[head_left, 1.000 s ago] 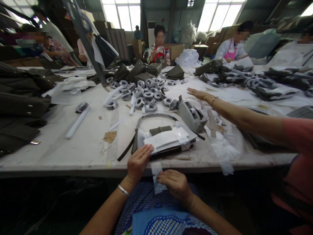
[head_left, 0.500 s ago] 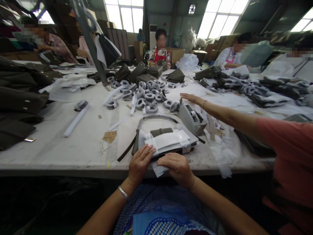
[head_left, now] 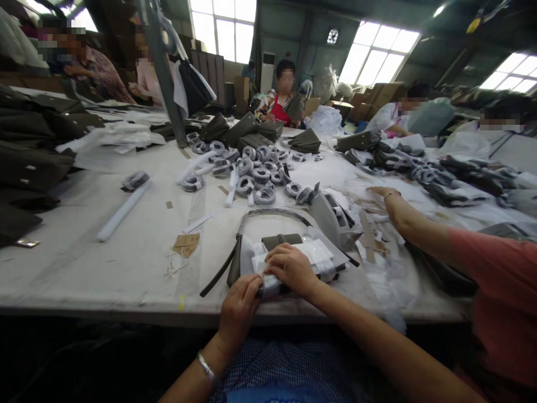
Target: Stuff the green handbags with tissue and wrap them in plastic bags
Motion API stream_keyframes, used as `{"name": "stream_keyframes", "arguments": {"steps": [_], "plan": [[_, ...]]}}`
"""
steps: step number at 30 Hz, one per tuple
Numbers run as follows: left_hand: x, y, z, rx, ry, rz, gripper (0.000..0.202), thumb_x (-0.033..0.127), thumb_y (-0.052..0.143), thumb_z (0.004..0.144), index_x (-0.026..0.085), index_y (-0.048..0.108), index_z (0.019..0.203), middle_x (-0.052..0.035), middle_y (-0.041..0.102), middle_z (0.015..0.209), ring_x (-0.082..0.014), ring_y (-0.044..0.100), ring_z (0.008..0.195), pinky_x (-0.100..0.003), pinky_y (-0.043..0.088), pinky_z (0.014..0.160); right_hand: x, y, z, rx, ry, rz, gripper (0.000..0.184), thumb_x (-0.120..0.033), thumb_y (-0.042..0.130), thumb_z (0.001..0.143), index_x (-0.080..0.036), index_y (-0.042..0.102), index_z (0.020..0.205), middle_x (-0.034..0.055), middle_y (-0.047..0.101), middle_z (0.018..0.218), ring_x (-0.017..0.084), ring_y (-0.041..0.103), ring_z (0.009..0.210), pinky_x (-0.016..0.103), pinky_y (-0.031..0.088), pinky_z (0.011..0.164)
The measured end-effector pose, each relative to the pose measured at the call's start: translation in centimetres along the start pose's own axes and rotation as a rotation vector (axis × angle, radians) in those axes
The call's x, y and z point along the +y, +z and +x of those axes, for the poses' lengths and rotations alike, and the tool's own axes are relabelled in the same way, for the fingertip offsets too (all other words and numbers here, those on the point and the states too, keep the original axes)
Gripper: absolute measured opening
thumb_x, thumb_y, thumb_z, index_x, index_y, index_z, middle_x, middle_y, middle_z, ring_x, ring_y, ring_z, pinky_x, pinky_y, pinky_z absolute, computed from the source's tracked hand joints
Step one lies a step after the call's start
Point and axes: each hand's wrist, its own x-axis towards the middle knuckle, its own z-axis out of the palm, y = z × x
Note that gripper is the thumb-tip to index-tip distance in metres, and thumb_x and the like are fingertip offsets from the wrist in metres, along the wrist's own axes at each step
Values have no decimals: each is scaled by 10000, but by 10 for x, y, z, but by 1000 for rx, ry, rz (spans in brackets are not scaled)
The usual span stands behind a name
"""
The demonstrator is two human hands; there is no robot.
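A dark olive bag point(head_left: 282, 241) lies flat near the table's front edge, its front wrapped in white paper point(head_left: 312, 253) and clear tape. Its strap point(head_left: 272, 213) arcs behind it. My left hand point(head_left: 240, 305) grips the bag's near edge, fingers curled over the wrapping. My right hand point(head_left: 289, 268) lies on top of the white wrapping, fingers bent and pressing a strip of tape down onto it.
A grey tape dispenser point(head_left: 331, 218) stands just behind the bag. Several coiled wrapped straps point(head_left: 255, 170) lie mid-table, a white roll point(head_left: 119, 212) to the left, dark bags point(head_left: 25, 168) stacked far left. A co-worker's arm point(head_left: 419, 229) reaches in from the right. Other people sit across.
My right hand rose from below the table edge with the tape strip and now presses on the bag's top. The co-worker's arm drew back to the right.
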Motion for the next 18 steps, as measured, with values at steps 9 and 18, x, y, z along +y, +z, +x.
{"name": "stream_keyframes", "arguments": {"steps": [9, 18], "plan": [[-2, -1, 2, -10, 53, 15, 298, 103, 496, 946, 188, 602, 1212, -100, 667, 1221, -196, 628, 1105, -330, 528, 967, -2, -10, 26, -244, 125, -59, 134, -336, 818, 765, -239, 729, 790, -2, 693, 1026, 179, 622, 968, 277, 443, 755], [-3, -7, 6, -120, 56, 27, 423, 71, 440, 935, 152, 547, 1336, -58, 693, 1238, -188, 633, 1081, -305, 543, 953, -4, -7, 23, -152, 187, -67, 91, -286, 729, 851, -208, 682, 857, 18, 676, 950, 138, 615, 786, 234, 430, 669]]}}
